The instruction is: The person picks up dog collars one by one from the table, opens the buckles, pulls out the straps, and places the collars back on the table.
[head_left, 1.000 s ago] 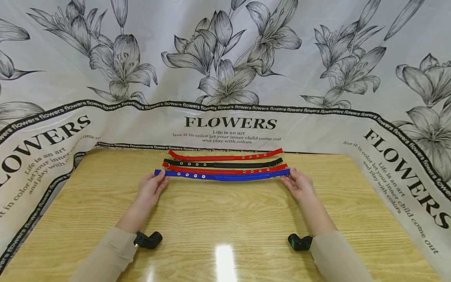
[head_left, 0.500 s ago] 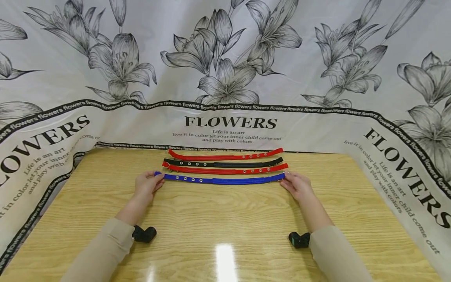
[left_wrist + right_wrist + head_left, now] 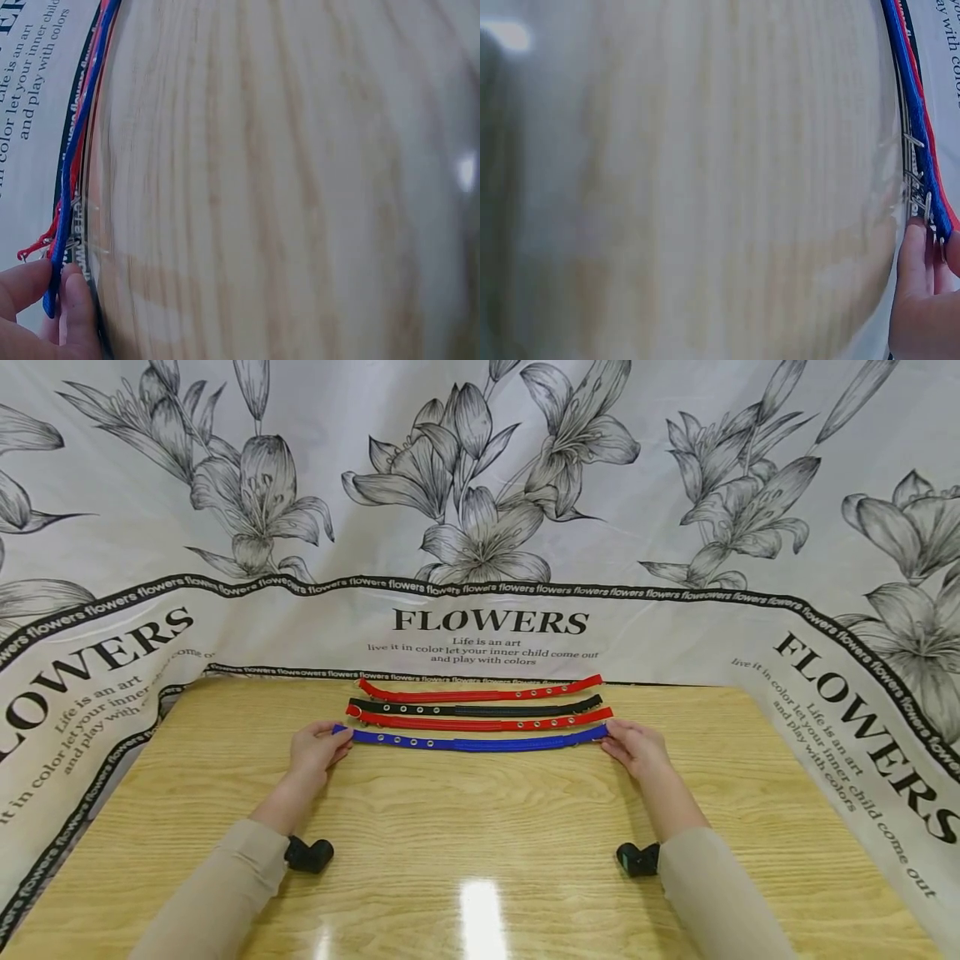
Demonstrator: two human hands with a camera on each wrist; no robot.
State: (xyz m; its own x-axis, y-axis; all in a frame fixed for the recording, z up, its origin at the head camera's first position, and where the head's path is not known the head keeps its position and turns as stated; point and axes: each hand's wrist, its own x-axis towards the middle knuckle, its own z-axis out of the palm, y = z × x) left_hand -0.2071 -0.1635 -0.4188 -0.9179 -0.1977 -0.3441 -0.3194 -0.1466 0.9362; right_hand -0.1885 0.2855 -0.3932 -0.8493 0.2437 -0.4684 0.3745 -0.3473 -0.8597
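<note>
A blue collar (image 3: 480, 744) with metal eyelets stretches sideways between both hands in the head view. My left hand (image 3: 317, 752) pinches its left end between thumb and fingers, which the left wrist view shows up close on the collar's blue strap (image 3: 66, 187). At the other end my right hand (image 3: 637, 750) pinches the collar near its metal rings; the right wrist view shows those rings beside the fingertips. Just behind lies a red collar (image 3: 450, 724), then a black collar (image 3: 495, 711), then a second red collar (image 3: 450, 696), all roughly parallel. The buckle ends are partly hidden.
The collars are near the back edge of a wooden table (image 3: 480, 827). A white cloth (image 3: 487, 635) printed with flowers and lettering rises behind and along both sides. Black wrist devices (image 3: 309, 855) sit by the sleeves.
The blue collar has come slightly toward me, away from the red one behind it, and its face has tilted. Both hands keep hold of its ends. The other collars have stayed still.
</note>
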